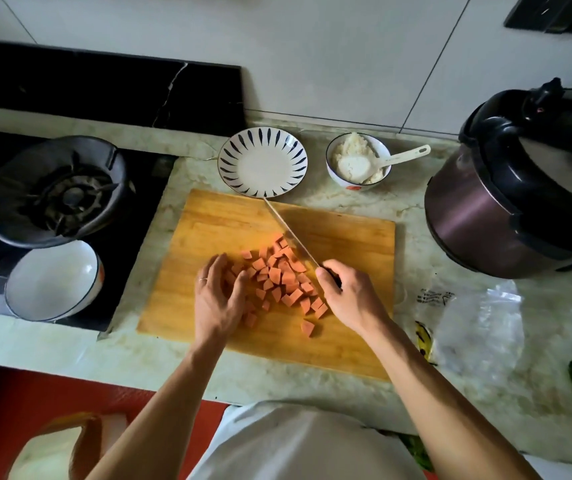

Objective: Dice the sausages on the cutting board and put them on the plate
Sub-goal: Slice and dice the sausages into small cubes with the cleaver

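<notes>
The right hand (348,294) grips the knife (289,235); the left hand (217,292), fingers loosely spread, corrals diced sausage (279,280) just beside them. Cubes could scatter off the cutting board (347,237) if swept carelessly.

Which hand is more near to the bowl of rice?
The right hand. It grips the knife below the bowl of rice; the left hand lies farther left, on the sausage pieces.
</notes>
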`<control>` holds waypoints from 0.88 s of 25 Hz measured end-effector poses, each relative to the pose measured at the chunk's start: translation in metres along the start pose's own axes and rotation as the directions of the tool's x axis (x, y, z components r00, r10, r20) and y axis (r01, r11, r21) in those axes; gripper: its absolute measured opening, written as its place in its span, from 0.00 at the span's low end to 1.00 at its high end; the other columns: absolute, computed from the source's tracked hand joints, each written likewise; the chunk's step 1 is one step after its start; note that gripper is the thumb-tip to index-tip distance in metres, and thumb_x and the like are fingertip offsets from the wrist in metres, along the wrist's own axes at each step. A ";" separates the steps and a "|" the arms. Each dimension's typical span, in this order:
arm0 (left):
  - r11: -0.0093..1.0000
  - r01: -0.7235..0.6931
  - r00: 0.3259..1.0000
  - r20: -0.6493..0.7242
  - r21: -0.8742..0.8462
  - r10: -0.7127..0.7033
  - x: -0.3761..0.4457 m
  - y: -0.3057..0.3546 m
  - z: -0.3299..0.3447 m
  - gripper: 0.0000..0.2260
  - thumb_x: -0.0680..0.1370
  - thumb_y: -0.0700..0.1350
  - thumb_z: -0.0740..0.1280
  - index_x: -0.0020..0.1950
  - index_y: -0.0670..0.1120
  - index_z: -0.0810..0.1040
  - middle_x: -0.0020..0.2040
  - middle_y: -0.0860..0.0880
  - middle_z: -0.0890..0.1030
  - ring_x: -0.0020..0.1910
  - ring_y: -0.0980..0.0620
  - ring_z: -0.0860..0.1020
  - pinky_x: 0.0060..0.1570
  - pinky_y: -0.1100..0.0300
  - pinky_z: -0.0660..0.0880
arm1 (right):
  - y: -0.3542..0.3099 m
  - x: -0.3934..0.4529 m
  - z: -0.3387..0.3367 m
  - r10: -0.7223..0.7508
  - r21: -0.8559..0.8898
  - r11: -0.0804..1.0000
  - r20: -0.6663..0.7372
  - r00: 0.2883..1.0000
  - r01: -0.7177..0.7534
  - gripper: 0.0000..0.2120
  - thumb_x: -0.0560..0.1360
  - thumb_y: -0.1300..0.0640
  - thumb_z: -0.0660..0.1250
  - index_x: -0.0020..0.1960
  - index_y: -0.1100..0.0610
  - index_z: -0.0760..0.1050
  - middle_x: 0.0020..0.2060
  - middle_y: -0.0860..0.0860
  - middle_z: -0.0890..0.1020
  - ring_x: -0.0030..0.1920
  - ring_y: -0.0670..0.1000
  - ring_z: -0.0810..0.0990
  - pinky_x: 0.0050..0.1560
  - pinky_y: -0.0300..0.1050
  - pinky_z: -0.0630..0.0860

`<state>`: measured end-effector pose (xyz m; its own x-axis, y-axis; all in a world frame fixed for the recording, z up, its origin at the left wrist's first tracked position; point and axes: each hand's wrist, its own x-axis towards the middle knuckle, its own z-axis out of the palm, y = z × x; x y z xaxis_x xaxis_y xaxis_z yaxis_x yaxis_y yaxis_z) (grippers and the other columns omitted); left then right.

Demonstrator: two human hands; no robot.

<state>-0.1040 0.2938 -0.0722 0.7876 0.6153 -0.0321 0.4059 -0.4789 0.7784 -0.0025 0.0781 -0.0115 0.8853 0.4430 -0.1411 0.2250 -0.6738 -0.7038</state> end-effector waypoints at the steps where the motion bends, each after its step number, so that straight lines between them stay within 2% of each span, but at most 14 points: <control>1: 0.999 -0.007 1.000 0.014 -0.031 0.007 -0.002 0.006 0.006 0.30 0.75 0.66 0.59 0.71 0.49 0.70 0.69 0.45 0.72 0.68 0.47 0.70 0.65 0.45 0.71 | -0.001 -0.003 0.001 -0.022 -0.006 1.000 0.038 0.999 0.022 0.12 0.81 0.48 0.59 0.55 0.53 0.77 0.36 0.47 0.81 0.31 0.45 0.75 0.32 0.43 0.70; 4: 0.994 -0.067 0.995 0.066 -0.090 0.073 -0.011 0.014 0.015 0.31 0.75 0.66 0.59 0.71 0.48 0.70 0.68 0.45 0.73 0.66 0.48 0.72 0.63 0.45 0.73 | 0.003 -0.013 -0.004 -0.026 0.019 1.000 0.095 0.995 0.024 0.12 0.81 0.48 0.60 0.55 0.53 0.78 0.36 0.43 0.80 0.36 0.47 0.78 0.36 0.41 0.71; 6: 0.993 -0.069 0.994 0.073 -0.101 0.076 -0.013 0.007 0.010 0.32 0.74 0.68 0.60 0.72 0.51 0.68 0.71 0.46 0.70 0.68 0.48 0.70 0.62 0.43 0.74 | 0.010 -0.018 -0.010 0.022 0.050 0.998 0.063 0.998 -0.026 0.12 0.81 0.48 0.60 0.55 0.53 0.78 0.33 0.41 0.78 0.35 0.45 0.78 0.35 0.40 0.72; 7: 0.995 -0.083 0.993 0.074 -0.054 0.087 -0.015 0.000 0.005 0.34 0.73 0.69 0.61 0.74 0.52 0.66 0.74 0.46 0.66 0.72 0.47 0.66 0.64 0.40 0.71 | 0.014 -0.022 -0.013 0.049 0.042 0.998 0.029 0.998 -0.050 0.13 0.81 0.48 0.60 0.56 0.53 0.78 0.33 0.42 0.79 0.34 0.45 0.78 0.34 0.40 0.73; 9: 0.975 -0.165 0.983 0.106 0.152 0.150 -0.022 -0.008 -0.003 0.41 0.69 0.72 0.61 0.77 0.53 0.60 0.79 0.46 0.55 0.77 0.44 0.55 0.71 0.37 0.58 | 0.027 -0.033 -0.015 0.118 0.044 0.992 -0.044 0.992 -0.116 0.15 0.81 0.47 0.60 0.59 0.54 0.78 0.37 0.45 0.81 0.34 0.45 0.77 0.34 0.36 0.71; 11: 0.867 -0.342 0.937 0.206 0.362 0.283 -0.036 -0.003 0.000 0.47 0.66 0.75 0.62 0.78 0.52 0.58 0.80 0.43 0.49 0.78 0.42 0.48 0.74 0.39 0.48 | 0.037 -0.050 -0.012 0.210 0.110 0.974 -0.098 0.973 -0.200 0.15 0.81 0.46 0.60 0.60 0.54 0.77 0.37 0.47 0.81 0.31 0.44 0.75 0.32 0.35 0.70; 12: 0.785 -0.453 0.890 0.271 0.423 0.367 -0.043 0.004 0.008 0.48 0.65 0.75 0.63 0.78 0.51 0.59 0.80 0.41 0.50 0.78 0.40 0.48 0.74 0.39 0.46 | 0.040 -0.057 -0.009 0.250 0.142 0.962 -0.110 0.962 -0.234 0.15 0.80 0.46 0.60 0.60 0.54 0.77 0.35 0.47 0.81 0.28 0.45 0.75 0.30 0.39 0.71; 14: 0.625 -0.628 0.778 0.383 0.464 0.498 -0.055 0.024 0.034 0.43 0.68 0.73 0.63 0.77 0.51 0.63 0.79 0.39 0.54 0.78 0.38 0.51 0.74 0.37 0.48 | 0.041 -0.068 -0.006 0.285 0.158 0.951 -0.125 0.950 -0.265 0.14 0.80 0.46 0.60 0.59 0.53 0.77 0.32 0.49 0.81 0.27 0.47 0.76 0.29 0.45 0.74; 15: 0.570 -0.668 0.744 0.421 0.478 0.519 -0.057 0.033 0.048 0.40 0.70 0.71 0.62 0.77 0.52 0.62 0.79 0.40 0.55 0.78 0.39 0.51 0.74 0.37 0.48 | 0.040 -0.071 -0.005 0.288 0.158 0.950 -0.128 0.949 -0.268 0.13 0.81 0.46 0.60 0.59 0.52 0.77 0.32 0.49 0.80 0.27 0.48 0.76 0.30 0.47 0.76; 17: 0.515 -0.685 0.728 0.454 0.516 0.513 -0.051 0.041 0.064 0.31 0.76 0.66 0.59 0.76 0.54 0.61 0.79 0.42 0.55 0.78 0.39 0.53 0.74 0.38 0.46 | 0.038 -0.077 -0.006 0.286 0.172 0.950 -0.135 0.949 -0.262 0.12 0.81 0.47 0.60 0.58 0.52 0.77 0.31 0.50 0.80 0.27 0.50 0.76 0.31 0.51 0.76; 19: 0.515 -0.673 0.739 0.450 0.531 0.502 -0.036 0.036 0.067 0.26 0.79 0.62 0.57 0.75 0.55 0.64 0.78 0.42 0.58 0.77 0.39 0.57 0.74 0.39 0.46 | 0.040 -0.086 -0.006 0.275 0.177 0.952 -0.140 0.951 -0.249 0.12 0.81 0.48 0.60 0.57 0.53 0.77 0.31 0.50 0.80 0.27 0.51 0.77 0.30 0.51 0.76; 22: 0.488 -0.692 0.721 0.476 0.532 0.504 -0.018 0.030 0.054 0.25 0.79 0.63 0.56 0.73 0.54 0.67 0.75 0.42 0.65 0.75 0.39 0.61 0.73 0.40 0.48 | 0.042 -0.096 -0.004 0.271 0.161 0.956 -0.157 0.950 -0.246 0.13 0.81 0.48 0.60 0.56 0.54 0.78 0.31 0.48 0.80 0.27 0.47 0.77 0.30 0.46 0.75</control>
<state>-0.0812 0.2342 -0.0824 0.9929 -0.0958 0.0703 -0.1007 -0.9926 0.0684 -0.0763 0.0052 -0.0249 0.9657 0.1454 -0.2151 -0.0681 -0.6576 -0.7502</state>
